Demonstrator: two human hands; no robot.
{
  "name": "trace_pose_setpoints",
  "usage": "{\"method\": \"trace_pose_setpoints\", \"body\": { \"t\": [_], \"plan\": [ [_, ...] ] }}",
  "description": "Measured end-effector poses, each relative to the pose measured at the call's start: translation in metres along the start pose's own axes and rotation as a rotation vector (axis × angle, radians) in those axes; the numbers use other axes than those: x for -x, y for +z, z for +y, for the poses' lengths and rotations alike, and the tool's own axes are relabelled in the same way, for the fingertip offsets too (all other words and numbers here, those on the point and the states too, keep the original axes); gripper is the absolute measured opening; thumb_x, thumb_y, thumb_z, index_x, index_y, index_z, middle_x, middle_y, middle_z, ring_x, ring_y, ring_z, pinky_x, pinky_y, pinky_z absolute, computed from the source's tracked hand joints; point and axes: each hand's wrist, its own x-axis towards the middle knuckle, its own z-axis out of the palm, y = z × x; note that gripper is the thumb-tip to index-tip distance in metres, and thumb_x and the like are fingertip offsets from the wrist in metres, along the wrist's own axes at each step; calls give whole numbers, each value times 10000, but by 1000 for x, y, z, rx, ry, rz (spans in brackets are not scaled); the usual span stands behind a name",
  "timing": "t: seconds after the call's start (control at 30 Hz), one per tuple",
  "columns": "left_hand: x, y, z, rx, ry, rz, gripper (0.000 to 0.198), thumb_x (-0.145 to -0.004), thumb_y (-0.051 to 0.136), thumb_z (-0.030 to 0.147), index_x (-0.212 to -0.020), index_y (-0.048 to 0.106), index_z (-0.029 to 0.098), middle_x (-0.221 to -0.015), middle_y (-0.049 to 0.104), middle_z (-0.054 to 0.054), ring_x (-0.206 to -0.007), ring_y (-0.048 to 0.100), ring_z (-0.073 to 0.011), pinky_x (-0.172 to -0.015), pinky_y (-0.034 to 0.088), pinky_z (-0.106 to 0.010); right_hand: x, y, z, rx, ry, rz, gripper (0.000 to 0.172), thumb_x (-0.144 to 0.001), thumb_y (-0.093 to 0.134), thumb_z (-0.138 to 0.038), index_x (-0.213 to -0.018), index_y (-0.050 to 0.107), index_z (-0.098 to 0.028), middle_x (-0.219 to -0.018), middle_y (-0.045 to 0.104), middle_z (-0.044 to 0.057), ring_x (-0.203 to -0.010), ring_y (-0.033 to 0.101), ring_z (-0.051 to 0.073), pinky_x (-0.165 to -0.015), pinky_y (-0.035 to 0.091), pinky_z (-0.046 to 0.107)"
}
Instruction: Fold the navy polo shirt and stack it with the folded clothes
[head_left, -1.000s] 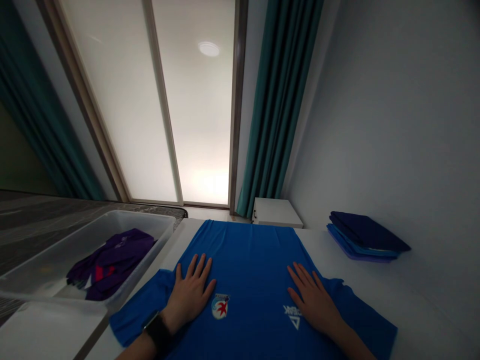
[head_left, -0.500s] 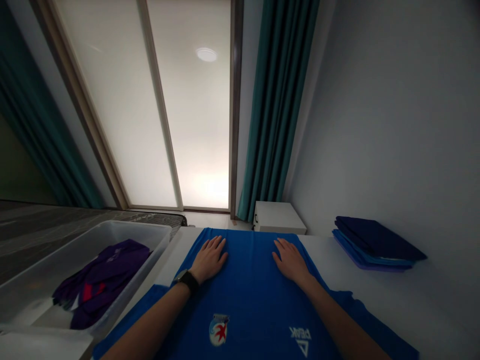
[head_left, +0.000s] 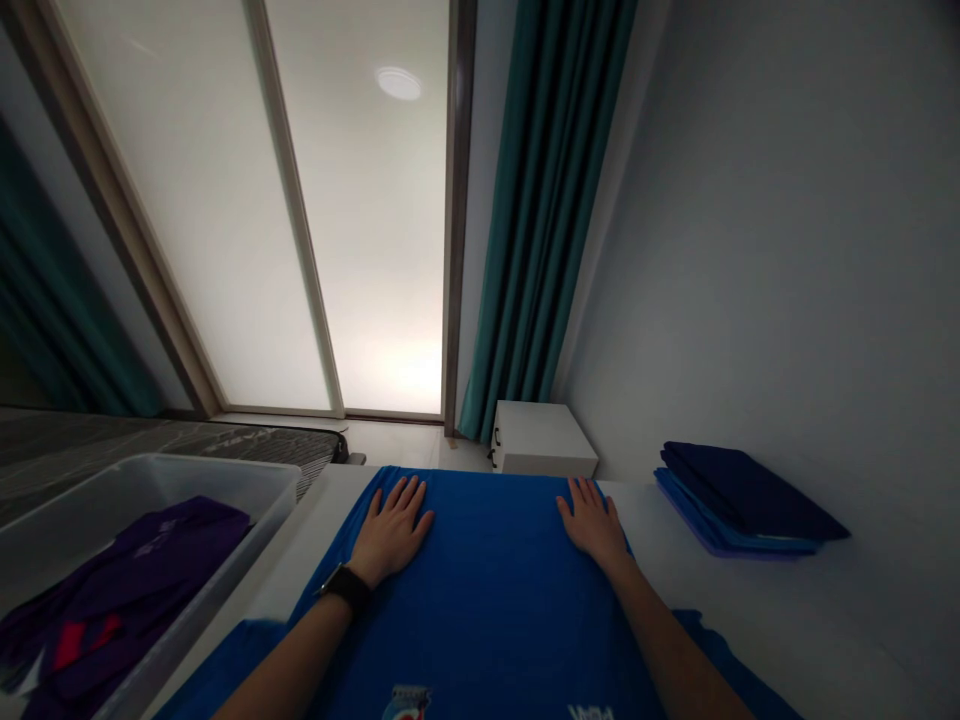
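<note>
A blue T-shirt (head_left: pixel 487 580) lies spread over a white table, its hem toward the far edge and its chest prints partly cut off at the bottom of the view. My left hand (head_left: pixel 391 532) rests flat on the shirt near its far left corner, fingers spread, a dark watch on the wrist. Near the far right corner, my right hand (head_left: pixel 592 520) also lies flat on the fabric with fingers stretched out. Neither hand grips anything. The sleeves stick out on both sides beneath my forearms.
On the left stands a translucent plastic bin (head_left: pixel 270 500) with purple clothing (head_left: pixel 150 570) inside. A stack of folded dark and bright blue garments (head_left: pixel 750 495) sits on the table (head_left: pixel 645 510) at right. Beyond are a white cabinet (head_left: pixel 544 435), a teal curtain (head_left: pixel 544 220) and frosted doors.
Both hands have moved slightly apart across the shirt, and the cloth between them looks smoother. The camera view has shifted, so the chest prints sit lower in the picture.
</note>
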Motion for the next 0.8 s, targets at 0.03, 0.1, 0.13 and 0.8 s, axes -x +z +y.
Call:
{"method": "trace_pose_setpoints", "body": {
  "t": [0.03, 0.1, 0.13, 0.8],
  "plan": [
    [0, 0, -1, 13, -1, 15, 579, -971, 299, 484, -1480, 361, 215, -1556, 313, -51, -1451, 217, -266, -1168, 127, -531, 0, 1, 2, 3, -2, 7, 655, -971, 163, -486, -1528, 207, -145, -1602, 159, 75, -1472, 88, 219, -1173, 66, 466],
    [-3, -3, -5, 56, -21, 62, 513, -965, 345, 441, -1419, 454, 228, -1508, 409, -57, -1409, 313, -263, -1154, 190, -491, 0, 5, 4, 9, -11, 31, 655, -966, 165, -489, -1526, 221, -154, -1599, 174, 68, -1470, 100, 219, -1173, 70, 474],
    [-6, -6, -10, 82, -54, 94, 468, -960, 368, 404, -1374, 504, 232, -1463, 470, -62, -1370, 372, -258, -1133, 238, -464, 1, 7, 4, 10, -16, 43, 656, -963, 169, -489, -1523, 233, -153, -1597, 182, 69, -1469, 111, 224, -1173, 75, 482],
    [-74, -30, -67, 90, -267, -1, 293, -892, 510, 444, -979, 642, 197, -1055, 701, -101, -1011, 645, -278, -876, 442, -390, 4, 19, -13, -109, -376, 222, 551, -929, 277, -386, -1342, 538, -133, -1424, 502, 112, -1331, 430, 254, -1118, 287, 425]
  ]
}}
